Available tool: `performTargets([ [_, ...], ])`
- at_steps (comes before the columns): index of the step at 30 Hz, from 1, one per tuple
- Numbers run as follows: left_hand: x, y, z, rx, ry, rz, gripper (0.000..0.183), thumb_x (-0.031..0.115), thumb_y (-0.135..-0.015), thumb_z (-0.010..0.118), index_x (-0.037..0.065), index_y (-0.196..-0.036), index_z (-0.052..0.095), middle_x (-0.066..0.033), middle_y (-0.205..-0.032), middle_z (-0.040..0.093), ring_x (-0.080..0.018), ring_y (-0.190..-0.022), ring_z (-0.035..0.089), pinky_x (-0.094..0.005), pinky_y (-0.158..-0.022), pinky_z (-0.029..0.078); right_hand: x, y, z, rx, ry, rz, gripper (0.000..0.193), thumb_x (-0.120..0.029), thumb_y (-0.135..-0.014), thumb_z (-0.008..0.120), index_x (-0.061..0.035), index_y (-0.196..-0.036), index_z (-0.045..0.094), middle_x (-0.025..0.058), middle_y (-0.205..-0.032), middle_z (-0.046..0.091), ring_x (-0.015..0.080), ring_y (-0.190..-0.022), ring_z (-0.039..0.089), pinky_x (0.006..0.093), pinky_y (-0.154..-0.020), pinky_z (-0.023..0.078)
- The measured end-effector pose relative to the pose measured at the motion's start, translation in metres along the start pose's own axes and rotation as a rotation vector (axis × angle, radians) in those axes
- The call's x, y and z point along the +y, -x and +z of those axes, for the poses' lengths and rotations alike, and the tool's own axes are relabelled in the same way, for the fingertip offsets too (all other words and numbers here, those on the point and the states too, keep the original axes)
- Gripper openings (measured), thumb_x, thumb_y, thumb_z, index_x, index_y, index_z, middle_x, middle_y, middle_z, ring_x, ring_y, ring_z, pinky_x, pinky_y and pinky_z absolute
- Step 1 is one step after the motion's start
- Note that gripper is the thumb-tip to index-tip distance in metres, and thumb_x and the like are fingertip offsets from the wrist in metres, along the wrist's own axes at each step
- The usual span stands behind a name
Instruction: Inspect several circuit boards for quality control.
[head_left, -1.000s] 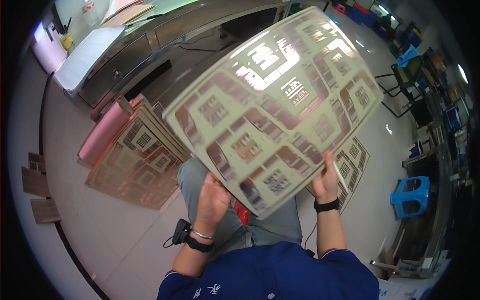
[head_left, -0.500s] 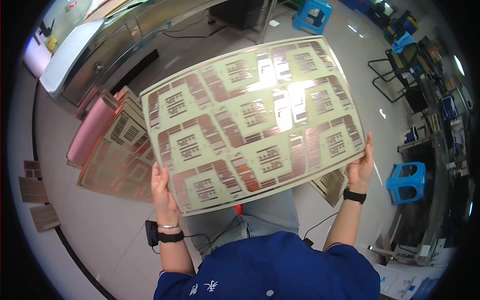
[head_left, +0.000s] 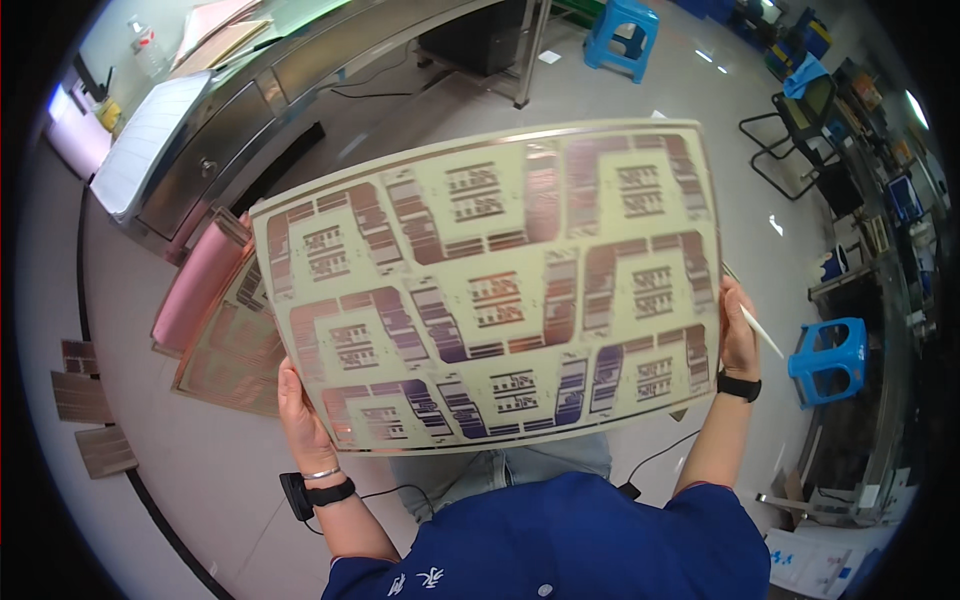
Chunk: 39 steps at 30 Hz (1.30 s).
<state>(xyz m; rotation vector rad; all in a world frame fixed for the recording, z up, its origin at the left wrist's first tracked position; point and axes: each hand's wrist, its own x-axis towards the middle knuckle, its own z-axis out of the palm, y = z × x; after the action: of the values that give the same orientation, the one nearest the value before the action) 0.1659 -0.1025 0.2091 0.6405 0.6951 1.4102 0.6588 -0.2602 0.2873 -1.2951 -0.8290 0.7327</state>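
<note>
A large pale-green circuit board panel [head_left: 420, 270] with rows of copper patterns is held up in front of me, tilted, its left side lower down than the top right corner. My left hand [head_left: 303, 405] grips its lower left edge, the fingers partly hidden behind it. On the opposite side my right hand [head_left: 738, 335] is closed on the right edge, fingers partly hidden too. A thin white pointed stick [head_left: 763, 333] sticks out beside the right hand; whether the hand holds it I cannot tell.
More copper-patterned panels [head_left: 222, 350] and pink sheets [head_left: 200, 285] lean together at the left. Beyond them stands a metal desk [head_left: 205, 150] with a drawer. Blue stools [head_left: 828, 362] [head_left: 620, 40] are at the right and far side, near a black-framed chair [head_left: 800, 125].
Both hands have tilted the panel and brought its top edge down toward me. The bright glare on its surface has gone. My right hand has shifted slightly right, my left slightly down and left.
</note>
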Motion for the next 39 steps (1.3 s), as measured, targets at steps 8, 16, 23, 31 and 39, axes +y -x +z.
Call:
performTargets([
  [8, 0.030, 0.002, -0.007, -0.060, -0.105, 0.303, 0.020, 0.022, -0.092, 0.055, 0.010, -0.108, 0.054, -0.0083, -0.116, 0.057, -0.0175, -0.108, 0.053, -0.0327, -0.096, 0.041, -0.010, -0.012, -0.009, 0.044, -0.042, -0.324, 0.027, -0.015, -0.094, 0.049, -0.0073, -0.120, 0.045, 0.0101, -0.121, 0.053, 0.0188, -0.114, 0.050, 0.0346, -0.095, 0.042],
  [16, 0.015, -0.005, 0.060, 0.045, 0.130, 0.126, 0.040, 0.002, -0.090, 0.049, 0.003, -0.129, 0.040, -0.0130, -0.134, 0.044, -0.0218, -0.116, 0.051, -0.0352, -0.098, 0.047, -0.012, -0.025, 0.013, -0.323, -0.757, 0.273, 0.052, -0.044, -0.088, 0.048, -0.0116, -0.129, 0.049, 0.0183, -0.132, 0.046, 0.0311, -0.124, 0.043, 0.0549, -0.098, 0.042],
  [23, 0.010, 0.008, 0.030, -0.186, 0.210, -0.101, 0.045, 0.016, -0.097, 0.041, 0.002, -0.138, 0.030, -0.0138, -0.128, 0.050, -0.0199, -0.110, 0.055, -0.0345, -0.091, 0.050, -0.006, -0.017, 0.030, -0.186, -0.833, 0.183, 0.051, -0.043, -0.089, 0.051, -0.0044, -0.124, 0.052, 0.0204, -0.117, 0.057, 0.0298, -0.096, 0.063, 0.0403, -0.074, 0.059],
  [31, 0.000, 0.008, -0.003, -0.143, 0.100, -0.232, 0.043, 0.014, -0.098, 0.038, 0.001, -0.138, 0.028, -0.0147, -0.132, 0.047, -0.0235, -0.116, 0.052, -0.0369, -0.095, 0.048, -0.006, -0.014, 0.058, 0.259, -0.370, 0.088, 0.046, -0.041, -0.090, 0.052, -0.0021, -0.113, 0.058, 0.0160, -0.098, 0.064, 0.0212, -0.079, 0.067, 0.0336, -0.061, 0.060],
  [39, -0.009, 0.010, -0.009, -0.014, -0.173, -0.186, 0.043, 0.020, -0.099, 0.039, 0.004, -0.138, 0.032, -0.0108, -0.130, 0.049, -0.0200, -0.114, 0.052, -0.0335, -0.093, 0.048, -0.006, -0.018, 0.056, 0.319, -0.625, 0.043, 0.042, -0.036, -0.094, 0.048, -0.0026, -0.117, 0.055, 0.0144, -0.109, 0.061, 0.0223, -0.091, 0.064, 0.0329, -0.078, 0.055],
])
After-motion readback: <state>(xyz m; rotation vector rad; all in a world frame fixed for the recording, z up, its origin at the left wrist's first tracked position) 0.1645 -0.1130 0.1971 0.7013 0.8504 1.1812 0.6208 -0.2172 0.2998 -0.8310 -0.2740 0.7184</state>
